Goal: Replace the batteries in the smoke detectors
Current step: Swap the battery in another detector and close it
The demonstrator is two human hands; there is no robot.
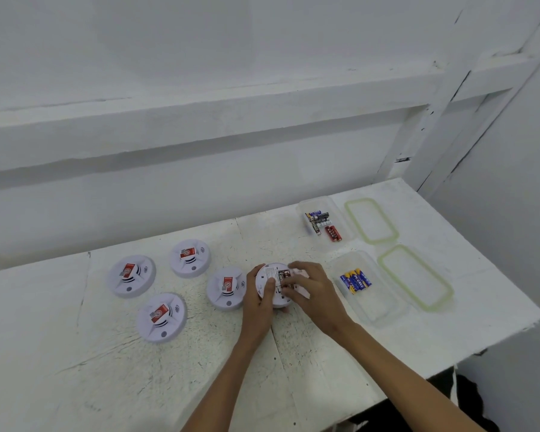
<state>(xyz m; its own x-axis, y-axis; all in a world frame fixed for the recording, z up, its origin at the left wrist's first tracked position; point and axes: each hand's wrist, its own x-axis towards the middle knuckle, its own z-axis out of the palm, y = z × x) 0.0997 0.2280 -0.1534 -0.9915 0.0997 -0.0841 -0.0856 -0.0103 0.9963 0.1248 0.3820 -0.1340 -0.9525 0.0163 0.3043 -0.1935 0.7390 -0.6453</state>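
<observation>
White detector (pixel 270 283), back turned up, is between my hands over the bench (pixel 293 353). My left hand (pixel 258 302) grips its left rim with the thumb on the back, and my right hand (pixel 314 291) curls its fingers over the open battery bay; whether they pinch a battery I cannot tell. Four more detectors (pixel 162 317) sit left of my left hand, and right of my right hand stand a tub (pixel 374 310) of blue batteries (pixel 356 281), a far tub (pixel 303 207) of mixed batteries (pixel 320 221) and their lids (pixel 371 220).
</observation>
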